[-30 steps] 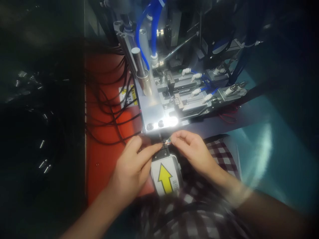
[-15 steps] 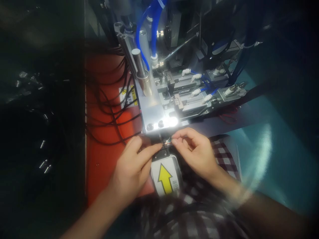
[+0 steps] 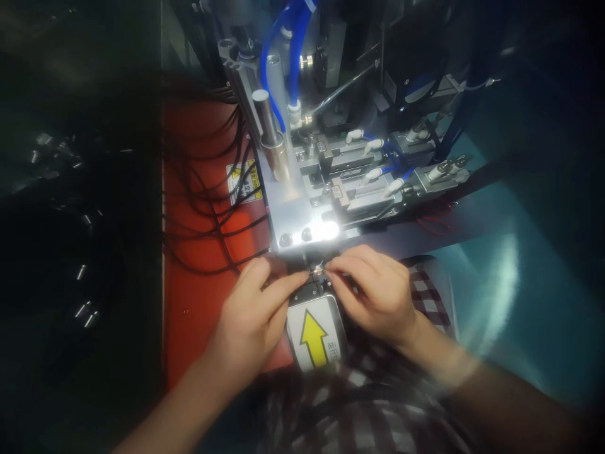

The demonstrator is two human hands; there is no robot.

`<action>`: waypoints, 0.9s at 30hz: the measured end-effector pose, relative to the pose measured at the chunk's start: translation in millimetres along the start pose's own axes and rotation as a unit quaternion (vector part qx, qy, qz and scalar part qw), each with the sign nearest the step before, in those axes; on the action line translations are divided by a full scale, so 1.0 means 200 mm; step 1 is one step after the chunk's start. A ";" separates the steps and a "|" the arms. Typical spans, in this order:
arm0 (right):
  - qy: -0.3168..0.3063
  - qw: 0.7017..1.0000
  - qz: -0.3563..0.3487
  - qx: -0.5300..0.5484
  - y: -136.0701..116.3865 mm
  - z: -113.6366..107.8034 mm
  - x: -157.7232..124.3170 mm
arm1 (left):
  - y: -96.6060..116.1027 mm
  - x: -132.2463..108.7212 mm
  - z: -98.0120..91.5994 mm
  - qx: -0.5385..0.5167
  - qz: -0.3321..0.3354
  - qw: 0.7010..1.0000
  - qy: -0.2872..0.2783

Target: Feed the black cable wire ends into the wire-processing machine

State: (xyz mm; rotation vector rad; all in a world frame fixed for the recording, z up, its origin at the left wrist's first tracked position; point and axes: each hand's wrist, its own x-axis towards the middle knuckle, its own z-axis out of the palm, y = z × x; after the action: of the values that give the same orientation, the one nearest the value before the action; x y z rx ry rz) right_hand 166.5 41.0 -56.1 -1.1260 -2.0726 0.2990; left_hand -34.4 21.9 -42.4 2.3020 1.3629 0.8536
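Note:
My left hand (image 3: pixel 253 309) and my right hand (image 3: pixel 375 293) meet at the front edge of a metal machine plate (image 3: pixel 295 217). Both pinch a tiny part with thin wires (image 3: pixel 317 271) between fingertips, just under the plate's lit edge. The left index finger points at the part from the left; the right thumb and forefinger close on it from the right. Directly below the fingers sits a white block with a yellow arrow (image 3: pixel 316 331) pointing toward the machine.
Black cables (image 3: pixel 208 189) sprawl over an orange-red surface (image 3: pixel 198 296) at the left. Behind the plate stand a steel cylinder (image 3: pixel 269 135), blue air hoses (image 3: pixel 283 50) and pneumatic clamps (image 3: pixel 373 170). A teal surface (image 3: pixel 515 296) lies right; checked cloth (image 3: pixel 368 397) is below.
My right hand has curled tighter and shifted slightly left onto the small part. The left hand has stayed put.

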 end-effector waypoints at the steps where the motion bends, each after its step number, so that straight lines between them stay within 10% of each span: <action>1: -0.005 1.000 0.005 0.002 0.00 0.00 0.00 | 0.00 0.00 0.00 -0.001 0.000 1.000 -0.001; 27: -0.064 0.916 0.302 0.256 -0.02 0.06 -0.01 | 0.00 0.00 -0.01 -0.002 0.005 1.000 -0.009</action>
State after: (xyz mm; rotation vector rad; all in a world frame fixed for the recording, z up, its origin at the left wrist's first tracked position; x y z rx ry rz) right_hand 155.8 39.0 -62.7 -1.3975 -1.5470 1.1691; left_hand -35.2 21.6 -40.8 2.3104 1.3426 0.8355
